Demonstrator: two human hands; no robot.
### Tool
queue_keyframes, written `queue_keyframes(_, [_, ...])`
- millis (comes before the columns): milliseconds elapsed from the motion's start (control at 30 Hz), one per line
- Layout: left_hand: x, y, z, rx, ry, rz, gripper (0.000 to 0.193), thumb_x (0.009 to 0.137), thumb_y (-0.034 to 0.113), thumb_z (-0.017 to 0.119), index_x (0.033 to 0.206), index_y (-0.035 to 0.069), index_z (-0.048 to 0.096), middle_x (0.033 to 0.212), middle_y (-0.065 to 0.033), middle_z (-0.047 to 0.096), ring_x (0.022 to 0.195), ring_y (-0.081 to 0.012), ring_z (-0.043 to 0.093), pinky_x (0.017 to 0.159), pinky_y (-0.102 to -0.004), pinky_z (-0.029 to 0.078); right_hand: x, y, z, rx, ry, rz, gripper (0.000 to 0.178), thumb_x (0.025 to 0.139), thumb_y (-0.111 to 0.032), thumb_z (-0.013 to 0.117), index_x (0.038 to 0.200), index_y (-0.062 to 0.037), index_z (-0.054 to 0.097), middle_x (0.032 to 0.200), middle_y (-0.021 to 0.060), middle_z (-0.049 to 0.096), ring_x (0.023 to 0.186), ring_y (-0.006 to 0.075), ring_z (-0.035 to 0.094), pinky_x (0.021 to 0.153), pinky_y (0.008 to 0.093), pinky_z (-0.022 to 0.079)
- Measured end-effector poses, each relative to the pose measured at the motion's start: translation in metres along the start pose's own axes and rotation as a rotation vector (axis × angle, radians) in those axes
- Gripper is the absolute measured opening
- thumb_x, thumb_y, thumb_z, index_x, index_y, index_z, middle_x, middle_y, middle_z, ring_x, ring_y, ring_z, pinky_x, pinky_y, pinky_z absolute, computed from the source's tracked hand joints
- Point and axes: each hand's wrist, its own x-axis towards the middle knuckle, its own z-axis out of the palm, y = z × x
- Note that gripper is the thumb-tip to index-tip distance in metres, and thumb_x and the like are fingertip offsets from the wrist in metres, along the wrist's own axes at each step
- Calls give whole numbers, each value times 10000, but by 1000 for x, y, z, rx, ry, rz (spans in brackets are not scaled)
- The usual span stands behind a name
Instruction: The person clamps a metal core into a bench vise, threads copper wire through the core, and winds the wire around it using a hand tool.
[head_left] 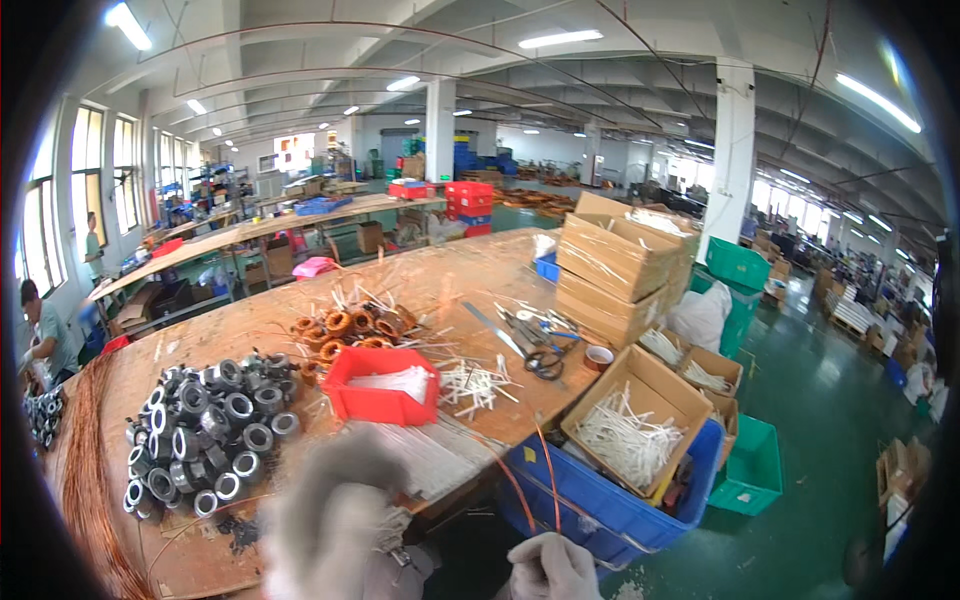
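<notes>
Both my hands wear white gloves at the lower edge. My left hand is smeared by motion, its fingers unreadable; a grey blurred shape sits at its top, its kind unclear. To its right my right hand is closed, fingertips pinched on copper wire that rises from them in two thin strands. On the left of the wooden table lies a heap of dark grey ring cores. Beyond my left hand are a red bin with white strips inside and a layer of clear-white strips.
Copper-wound rings are piled behind the red bin. Scissors and a tape roll lie farther right. A blue crate and an open carton of white ties flank the table's right edge. Long copper wires run along the left.
</notes>
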Motion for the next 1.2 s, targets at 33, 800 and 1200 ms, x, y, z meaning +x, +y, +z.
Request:
queue_keyframes(33, [-4,-13,11,158,-334,-117,571,1067,458,565,1326,-50,590,1184,-154,701,1048,-249,682,955,-379,538,-4,0,1,38,-12,-14,422,1118,-417,478,1013,-38,631,632,-26,444,470,57,361,428,229,272])
queue_keyframes(800, [106,-86,26,-752,-85,-428,451,1116,461,448,1418,128,475,727,42,323,565,-76,293,485,-242,305,-90,164,-16,566,-213,498,469,1097,-461,471,756,-140,436,716,40,444,630,166,420,624,341,435])
queue_keyframes(1200, [-17,-149,74,36,-278,-82,408,1109,363,446,1221,-3,586,944,-94,646,800,-179,667,739,-382,586,-35,82,7,-107,480,-16,339,1102,-403,505,900,-136,554,671,-20,429,547,126,447,475,286,371])
